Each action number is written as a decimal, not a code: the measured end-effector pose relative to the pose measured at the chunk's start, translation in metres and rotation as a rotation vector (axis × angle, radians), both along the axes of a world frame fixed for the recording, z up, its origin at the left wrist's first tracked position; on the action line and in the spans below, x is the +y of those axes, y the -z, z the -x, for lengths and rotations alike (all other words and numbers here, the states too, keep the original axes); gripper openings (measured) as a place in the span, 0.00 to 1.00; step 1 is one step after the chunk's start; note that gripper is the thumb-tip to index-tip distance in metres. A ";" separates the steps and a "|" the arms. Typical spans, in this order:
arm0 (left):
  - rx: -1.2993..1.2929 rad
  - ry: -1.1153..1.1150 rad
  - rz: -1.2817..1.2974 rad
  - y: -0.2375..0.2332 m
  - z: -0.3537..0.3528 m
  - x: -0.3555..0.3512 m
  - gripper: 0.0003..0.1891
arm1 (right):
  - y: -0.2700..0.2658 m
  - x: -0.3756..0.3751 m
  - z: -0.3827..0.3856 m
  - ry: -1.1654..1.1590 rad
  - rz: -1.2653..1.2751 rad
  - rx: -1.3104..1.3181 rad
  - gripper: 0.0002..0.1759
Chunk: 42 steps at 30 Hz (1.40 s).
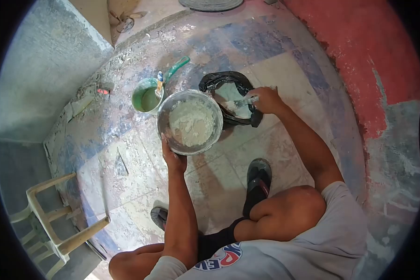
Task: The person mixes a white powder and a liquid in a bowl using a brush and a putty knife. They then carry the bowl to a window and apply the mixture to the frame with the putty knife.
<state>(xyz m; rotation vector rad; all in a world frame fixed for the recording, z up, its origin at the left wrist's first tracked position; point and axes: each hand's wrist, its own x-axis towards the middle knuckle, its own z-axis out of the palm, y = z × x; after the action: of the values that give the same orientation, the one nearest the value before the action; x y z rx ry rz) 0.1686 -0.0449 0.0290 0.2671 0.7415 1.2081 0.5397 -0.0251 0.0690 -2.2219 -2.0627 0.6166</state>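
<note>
My left hand [174, 156] grips the near left rim of a round metal bowl [162, 122], which holds pale, lumpy powder [193, 122]. To the right, my right hand [265, 99] is closed on the handle of a small scoop or trowel [240, 103]; its blade is over white powder [227, 93] in an open black plastic bag [218, 79]. The bag stands just beyond the bowl's right side. Left of the bowl is a green dipper [138, 99] with liquid inside, its handle [177, 67] pointing up and right. A brush [159, 83] leans in it.
A pale plastic chair [51, 221] lies at the lower left, near a grey wall [46, 65]. A pointed metal blade [121, 163] and a small red object [103, 91] are on the stained tile floor [219, 172]. A red wall [359, 51] is at the right.
</note>
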 end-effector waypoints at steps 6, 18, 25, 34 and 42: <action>0.032 -0.040 0.035 -0.001 -0.004 -0.002 0.27 | -0.022 -0.002 -0.028 0.040 -0.238 0.039 0.16; 0.018 0.029 0.027 -0.007 -0.021 -0.005 0.29 | -0.120 0.009 0.054 -0.198 -0.106 0.429 0.15; -0.007 0.049 0.023 0.005 -0.019 -0.005 0.30 | -0.101 0.005 0.056 -0.304 -0.141 0.380 0.15; 0.015 0.070 -0.024 0.003 -0.022 -0.004 0.32 | -0.088 0.003 0.048 -0.343 -0.206 0.346 0.12; 0.018 0.089 0.012 0.001 -0.023 -0.005 0.32 | -0.101 0.002 0.058 -0.301 -0.080 0.348 0.13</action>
<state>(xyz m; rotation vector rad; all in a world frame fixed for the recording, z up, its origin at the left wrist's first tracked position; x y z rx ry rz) 0.1919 -0.0503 0.0281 0.2983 0.7450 1.1178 0.4813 -0.0230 0.1699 -1.6314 -2.1980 0.8531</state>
